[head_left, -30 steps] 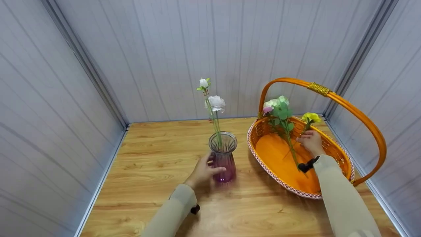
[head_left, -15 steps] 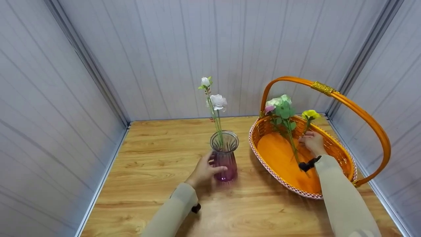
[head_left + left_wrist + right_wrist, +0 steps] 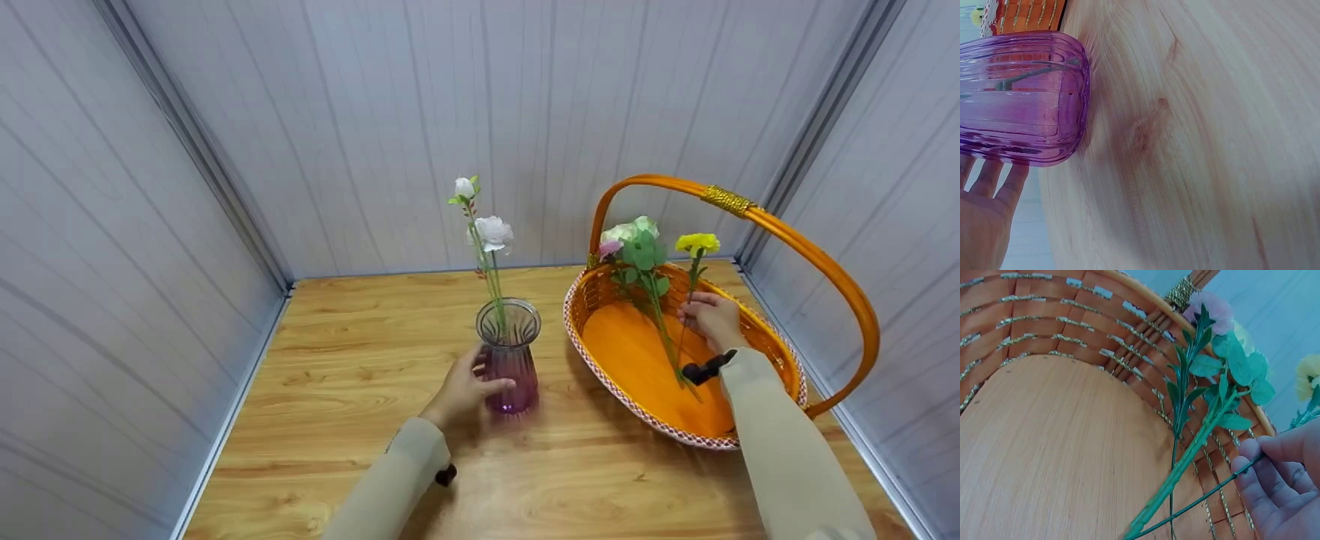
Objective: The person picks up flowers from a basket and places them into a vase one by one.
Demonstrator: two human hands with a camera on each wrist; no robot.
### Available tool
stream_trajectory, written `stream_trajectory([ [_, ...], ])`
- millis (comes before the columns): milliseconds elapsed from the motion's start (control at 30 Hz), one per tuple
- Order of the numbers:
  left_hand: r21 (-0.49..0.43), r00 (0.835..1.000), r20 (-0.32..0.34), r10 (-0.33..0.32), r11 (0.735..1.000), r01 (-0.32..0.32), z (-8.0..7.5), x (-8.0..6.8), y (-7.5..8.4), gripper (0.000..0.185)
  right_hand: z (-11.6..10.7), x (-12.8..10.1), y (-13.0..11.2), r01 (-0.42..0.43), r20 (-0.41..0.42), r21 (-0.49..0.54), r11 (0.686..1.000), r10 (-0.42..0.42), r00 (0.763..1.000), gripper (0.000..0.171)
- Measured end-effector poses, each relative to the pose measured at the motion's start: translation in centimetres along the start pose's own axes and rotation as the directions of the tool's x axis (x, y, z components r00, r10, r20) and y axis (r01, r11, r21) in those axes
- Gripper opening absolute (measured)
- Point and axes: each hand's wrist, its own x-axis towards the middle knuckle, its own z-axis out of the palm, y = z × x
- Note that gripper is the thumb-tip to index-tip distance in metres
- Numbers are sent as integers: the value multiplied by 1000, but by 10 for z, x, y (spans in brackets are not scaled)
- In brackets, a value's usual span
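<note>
A purple glass vase (image 3: pixel 509 355) stands mid-table with two white flowers (image 3: pixel 491 232) in it. My left hand (image 3: pixel 463 388) holds the vase's lower body, fingers wrapped round it; in the left wrist view the vase (image 3: pixel 1019 97) fills the upper left above my palm (image 3: pixel 982 219). My right hand (image 3: pixel 711 319) is inside the orange basket (image 3: pixel 772 352) and pinches the thin stem of a yellow flower (image 3: pixel 697 243), lifted upright. In the right wrist view my fingertips (image 3: pixel 1275 464) pinch that stem beside the yellow flower (image 3: pixel 1310 377). A leafy sprig with pink and pale blooms (image 3: pixel 631 244) leans on the basket's far wall.
The basket's tall orange handle (image 3: pixel 810 247) arches over my right hand. Grey panel walls close in the wooden table (image 3: pixel 352 360) on the left, back and right. The leafy sprig (image 3: pixel 1207 399) lies across the basket floor.
My right hand has raised the yellow flower, tipping it from leaning on the basket rim to nearly upright. The left hand and vase stay put.
</note>
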Motion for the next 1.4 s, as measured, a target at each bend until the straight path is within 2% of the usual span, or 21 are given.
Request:
stream_trajectory([
  [200, 3, 1000, 4, -13, 1000, 13, 0, 0, 0, 86, 2, -3, -7, -20, 6, -10, 1000, 20, 1000, 7],
  [367, -3, 1000, -1, -11, 1000, 11, 2, 1, 0, 87, -1, -6, -9, -7, 32, -28, 1000, 8, 999, 8],
  [700, -3, 1000, 0, -24, 1000, 24, 3, 1, 1, 86, 2, -16, -15, 44, 56, -147, 988, -36, 998, 11],
  [967, 14, 1000, -1, 12, 1000, -12, 2, 2, -1, 85, 17, -25, -18, 38, 104, -106, 994, -27, 994, 25],
  [1200, 9, 1000, -3, 6, 1000, -6, 1, 1, 0, 83, 35, -34, -17, 73, 139, -115, 991, -57, 989, 14],
  [1400, 0, 1000, -1, 1, 1000, -1, 0, 1, 0, 85, 50, -44, -22, 100, 183, -147, 984, -72, 980, 19],
])
